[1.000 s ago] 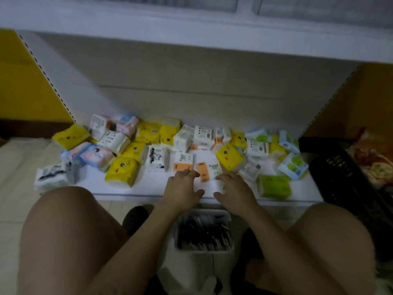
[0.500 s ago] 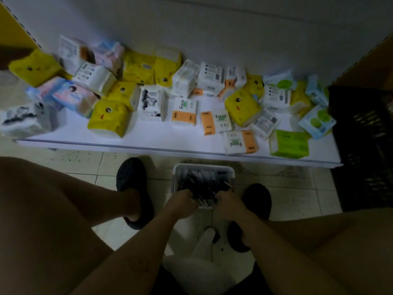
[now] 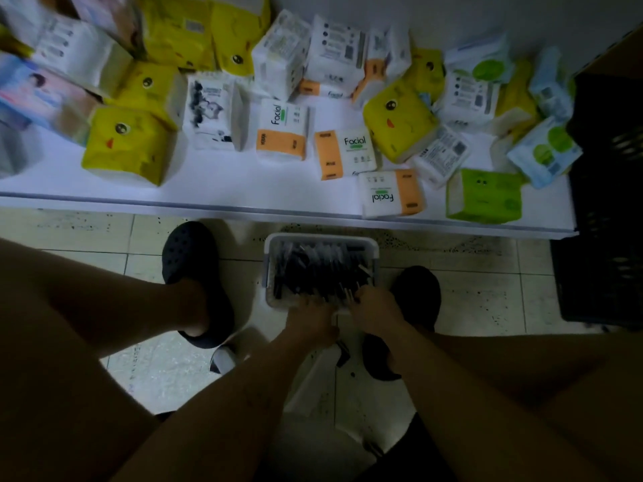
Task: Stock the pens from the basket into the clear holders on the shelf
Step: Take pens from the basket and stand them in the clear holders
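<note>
Both hands down in white basket of dark pens on floor; left hand, right hand; fingers buried among pens, grip impossible to tell; tissue packs on shelf beyond.

"Facial" on three orange-white tissue packs.

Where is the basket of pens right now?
The basket sits on the tiled floor, centre of view, just below the shelf edge, between the two dark shoes, both hands at its near rim.
</note>
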Tool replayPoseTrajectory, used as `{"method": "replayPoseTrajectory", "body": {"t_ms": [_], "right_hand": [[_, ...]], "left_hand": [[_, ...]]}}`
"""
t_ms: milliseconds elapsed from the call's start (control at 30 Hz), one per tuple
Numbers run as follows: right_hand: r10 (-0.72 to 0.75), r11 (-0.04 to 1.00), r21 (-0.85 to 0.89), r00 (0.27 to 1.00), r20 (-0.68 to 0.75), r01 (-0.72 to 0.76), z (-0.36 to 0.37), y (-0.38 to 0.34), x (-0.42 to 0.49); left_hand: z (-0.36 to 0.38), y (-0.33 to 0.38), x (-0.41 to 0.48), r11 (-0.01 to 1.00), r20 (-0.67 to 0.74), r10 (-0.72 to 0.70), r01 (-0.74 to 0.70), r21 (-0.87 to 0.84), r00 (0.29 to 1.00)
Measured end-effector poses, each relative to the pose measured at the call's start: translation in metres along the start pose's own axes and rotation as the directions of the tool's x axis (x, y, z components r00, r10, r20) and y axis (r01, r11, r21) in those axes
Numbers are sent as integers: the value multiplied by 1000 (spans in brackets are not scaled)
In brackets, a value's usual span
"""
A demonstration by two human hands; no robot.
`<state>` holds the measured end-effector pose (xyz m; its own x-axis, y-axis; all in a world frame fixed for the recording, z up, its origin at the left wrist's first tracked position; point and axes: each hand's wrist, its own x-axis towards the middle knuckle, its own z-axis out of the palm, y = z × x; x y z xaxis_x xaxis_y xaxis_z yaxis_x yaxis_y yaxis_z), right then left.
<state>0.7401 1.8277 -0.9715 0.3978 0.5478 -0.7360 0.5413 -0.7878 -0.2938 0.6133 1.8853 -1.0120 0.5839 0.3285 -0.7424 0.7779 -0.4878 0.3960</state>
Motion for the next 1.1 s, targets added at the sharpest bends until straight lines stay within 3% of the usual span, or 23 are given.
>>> {"method": "replayPoseTrajectory", "body": {"t_ms": [167,333,467,733,1100], "right_hand": [[13,998,-70,960,280,7,11,3,4],[97,995,-45,971,217,-89,27,5,16],[-30,999,39,969,247,21,30,11,21],[22,1000,2,959,281,-23,34,12,38],[117,992,29,973,199,-125,53,14,46]], "left_hand": [[7,9,7,996,-2,-44,44,77,999],[0,-4,10,984,-11,-39,40,171,999],[-9,-2,12,972,25,-54,46,232,998],[-11,7,7,956,-48,-83,93,279,995],[-12,0,7,920,73,-125,88,382,990]]}}
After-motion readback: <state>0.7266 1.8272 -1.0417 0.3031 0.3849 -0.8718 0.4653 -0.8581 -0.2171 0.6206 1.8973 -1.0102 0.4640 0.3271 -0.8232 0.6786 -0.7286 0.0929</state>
